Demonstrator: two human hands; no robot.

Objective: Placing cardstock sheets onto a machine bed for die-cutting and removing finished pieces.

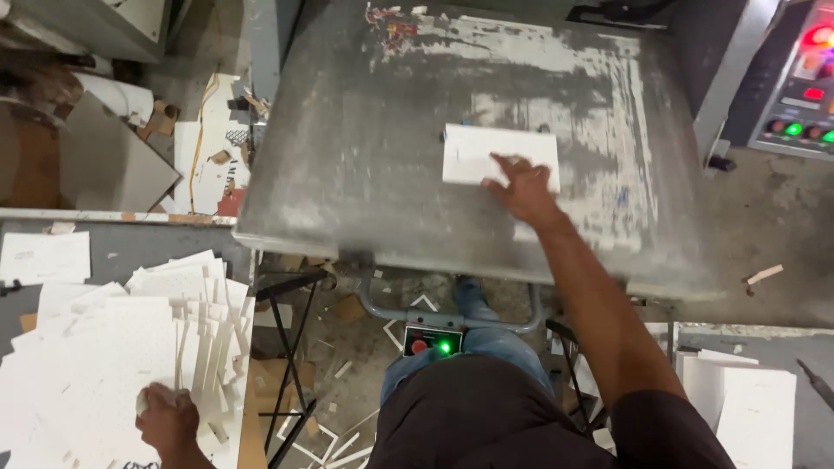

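Note:
My right hand [521, 187] reaches forward over a worn grey metal plate [365, 148] and presses its fingers on a white rectangular card sheet [486, 152] lying flat there. My left hand [167, 419] is low at the left, fingers curled on the edge of a fanned pile of white die-cut card sheets [130, 339]. That pile rests on a grey side table [130, 247].
A control panel [804, 82] with red and green lights stands at the top right. Under the plate hangs a small box [432, 340] with a red button and a green light. A stack of white sheets [747, 408] lies at the lower right. Card scraps litter the floor.

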